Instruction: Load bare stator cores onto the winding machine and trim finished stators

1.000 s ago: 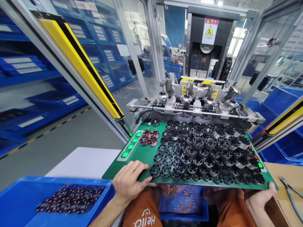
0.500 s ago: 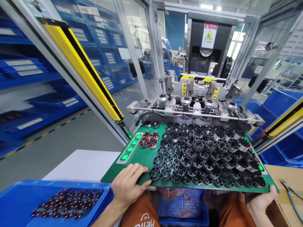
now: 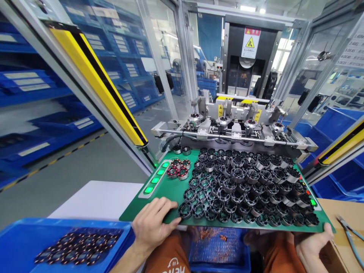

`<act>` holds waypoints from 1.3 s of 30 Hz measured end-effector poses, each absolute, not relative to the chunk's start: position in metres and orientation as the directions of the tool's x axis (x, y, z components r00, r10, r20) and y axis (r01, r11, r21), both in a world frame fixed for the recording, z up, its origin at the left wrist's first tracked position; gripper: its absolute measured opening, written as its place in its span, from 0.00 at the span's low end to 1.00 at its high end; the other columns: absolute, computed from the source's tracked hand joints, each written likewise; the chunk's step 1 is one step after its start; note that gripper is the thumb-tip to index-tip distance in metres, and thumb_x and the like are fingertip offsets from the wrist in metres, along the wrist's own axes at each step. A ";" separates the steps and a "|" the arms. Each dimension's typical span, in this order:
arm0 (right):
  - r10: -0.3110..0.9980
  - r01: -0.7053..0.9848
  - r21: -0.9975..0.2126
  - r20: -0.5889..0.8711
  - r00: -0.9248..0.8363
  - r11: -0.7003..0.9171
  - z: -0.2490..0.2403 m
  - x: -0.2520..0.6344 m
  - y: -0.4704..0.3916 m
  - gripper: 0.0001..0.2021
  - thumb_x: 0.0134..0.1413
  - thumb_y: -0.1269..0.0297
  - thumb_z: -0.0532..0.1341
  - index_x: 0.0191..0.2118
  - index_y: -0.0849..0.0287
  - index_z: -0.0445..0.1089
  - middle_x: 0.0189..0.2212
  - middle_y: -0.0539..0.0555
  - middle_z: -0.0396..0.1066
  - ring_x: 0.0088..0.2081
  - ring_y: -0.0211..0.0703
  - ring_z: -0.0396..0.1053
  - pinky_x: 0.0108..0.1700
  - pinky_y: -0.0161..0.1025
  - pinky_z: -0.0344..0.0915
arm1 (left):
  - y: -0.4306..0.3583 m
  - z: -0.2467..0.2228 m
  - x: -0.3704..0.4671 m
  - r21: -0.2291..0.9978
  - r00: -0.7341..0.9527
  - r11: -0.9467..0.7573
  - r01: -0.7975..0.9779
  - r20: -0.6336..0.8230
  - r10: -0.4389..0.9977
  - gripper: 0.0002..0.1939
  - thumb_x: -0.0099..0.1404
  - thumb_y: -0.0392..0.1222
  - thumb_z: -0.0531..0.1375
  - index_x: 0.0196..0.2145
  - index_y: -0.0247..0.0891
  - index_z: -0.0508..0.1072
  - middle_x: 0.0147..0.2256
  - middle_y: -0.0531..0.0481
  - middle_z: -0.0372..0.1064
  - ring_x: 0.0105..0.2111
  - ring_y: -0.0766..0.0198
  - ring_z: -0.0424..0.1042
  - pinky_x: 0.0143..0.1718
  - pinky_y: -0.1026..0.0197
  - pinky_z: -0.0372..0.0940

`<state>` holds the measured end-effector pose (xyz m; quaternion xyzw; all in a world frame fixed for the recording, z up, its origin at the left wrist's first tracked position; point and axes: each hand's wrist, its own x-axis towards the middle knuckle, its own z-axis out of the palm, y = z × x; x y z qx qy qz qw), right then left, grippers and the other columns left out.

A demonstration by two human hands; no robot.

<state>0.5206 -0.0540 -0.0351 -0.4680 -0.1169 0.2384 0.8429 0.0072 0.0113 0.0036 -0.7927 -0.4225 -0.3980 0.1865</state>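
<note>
My left hand (image 3: pixel 153 222) rests on the front left part of the green work board (image 3: pixel 167 191), fingers loosely bent and thumb apart along the edge, nothing held. Just beside its fingertips stands a ring-shaped black stator core (image 3: pixel 185 209), the nearest of several packed rows. My right hand (image 3: pixel 314 242) is at the board's front right corner, its thumb over the edge and its other fingers mostly hidden below. A few stators wound with red-copper wire (image 3: pixel 182 173) sit at the board's left, near a strip of green-lit buttons (image 3: pixel 155 180).
Behind the board stands a winding machine (image 3: pixel 236 131) with several spindles. Yellow light-curtain posts (image 3: pixel 99 87) flank the opening. At lower left, a blue bin (image 3: pixel 17 250) holds wound stators. Below the board is a blue tray (image 3: pixel 218 252) with copper scraps. Pliers (image 3: pixel 351 235) lie at right.
The machine's upper tooling, with its yellow-black striped bar and yellow labels, has moved down a little. Both hands keep their places on the board.
</note>
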 end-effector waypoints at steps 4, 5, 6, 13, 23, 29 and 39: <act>0.464 -0.297 -0.859 -0.080 0.882 0.417 -0.034 0.519 -0.054 0.38 0.53 0.33 0.63 0.64 0.49 0.76 0.57 0.53 0.82 0.59 0.63 0.78 0.55 0.62 0.81 | 0.011 0.004 0.007 0.041 0.328 -0.569 0.821 0.782 0.530 0.31 0.83 0.68 0.49 0.38 0.40 0.76 0.33 0.49 0.74 0.32 0.59 0.70 0.37 0.56 0.61; 0.459 -0.301 -0.861 -0.091 0.884 0.409 -0.033 0.519 -0.054 0.38 0.53 0.33 0.63 0.63 0.49 0.77 0.57 0.53 0.82 0.59 0.63 0.78 0.55 0.62 0.81 | 0.011 0.005 0.007 0.041 0.328 -0.568 0.822 0.781 0.531 0.31 0.83 0.68 0.49 0.38 0.41 0.76 0.33 0.49 0.75 0.32 0.59 0.71 0.37 0.56 0.62; 0.462 -0.302 -0.864 -0.093 0.882 0.403 -0.033 0.519 -0.055 0.37 0.53 0.32 0.63 0.63 0.48 0.77 0.57 0.53 0.82 0.59 0.64 0.78 0.54 0.63 0.81 | 0.011 0.005 0.007 0.040 0.329 -0.567 0.823 0.780 0.532 0.31 0.83 0.68 0.49 0.38 0.41 0.76 0.33 0.49 0.75 0.32 0.59 0.71 0.37 0.56 0.62; 0.476 -0.289 -0.870 -0.073 0.876 0.400 -0.034 0.518 -0.055 0.38 0.53 0.32 0.62 0.63 0.49 0.76 0.56 0.54 0.82 0.56 0.63 0.79 0.53 0.63 0.81 | 0.012 0.002 0.006 0.039 0.327 -0.567 0.823 0.784 0.528 0.30 0.83 0.67 0.49 0.39 0.41 0.75 0.33 0.49 0.75 0.33 0.58 0.71 0.38 0.56 0.61; 0.472 -0.296 -0.862 -0.075 0.878 0.412 -0.034 0.516 -0.055 0.38 0.52 0.33 0.63 0.63 0.49 0.76 0.57 0.53 0.81 0.54 0.61 0.79 0.52 0.62 0.81 | 0.012 0.005 0.007 0.039 0.330 -0.573 0.818 0.785 0.524 0.29 0.83 0.67 0.50 0.39 0.41 0.75 0.33 0.49 0.74 0.33 0.58 0.70 0.37 0.56 0.61; 0.493 -0.303 -0.861 -0.070 0.867 0.410 -0.035 0.516 -0.055 0.39 0.52 0.32 0.63 0.64 0.48 0.75 0.56 0.54 0.82 0.53 0.62 0.79 0.50 0.62 0.81 | 0.012 0.003 0.007 0.049 0.324 -0.571 0.819 0.783 0.532 0.30 0.83 0.67 0.50 0.39 0.41 0.75 0.33 0.49 0.74 0.33 0.58 0.70 0.37 0.56 0.61; 0.480 -0.320 -0.871 -0.113 0.870 0.374 -0.040 0.519 -0.058 0.37 0.54 0.33 0.62 0.62 0.50 0.77 0.55 0.54 0.82 0.53 0.61 0.79 0.50 0.59 0.81 | 0.012 0.004 0.007 0.036 0.332 -0.576 0.817 0.787 0.520 0.29 0.83 0.66 0.50 0.39 0.41 0.75 0.33 0.49 0.74 0.33 0.58 0.70 0.37 0.56 0.61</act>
